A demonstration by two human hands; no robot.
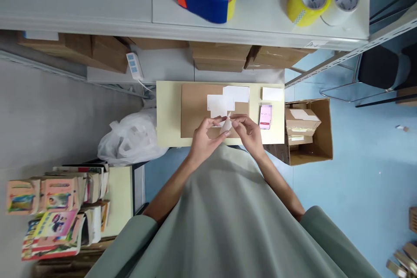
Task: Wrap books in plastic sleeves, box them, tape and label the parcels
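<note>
Near the front edge of the small cream table (169,115), my left hand (206,137) and my right hand (250,134) meet over a flat brown cardboard piece (195,104). Between them is a small curled white paper piece (226,125), possibly a label. My left thumb and fingers pinch it from the left, while my right fingertips grip its upper right edge. White paper sheets (221,103) lie overlapping on the cardboard just beyond my fingers. To the right of my right hand rest a phone (265,117) with a lit pink screen and a white paper stack (272,94).
The shelf (97,0) ahead bears a red-and-blue tape dispenser (205,2) and tape rolls (308,2). An open carton (326,139) with small boxes stands right of the table. On the left are a white plastic bag (130,139) and stacked books (58,208).
</note>
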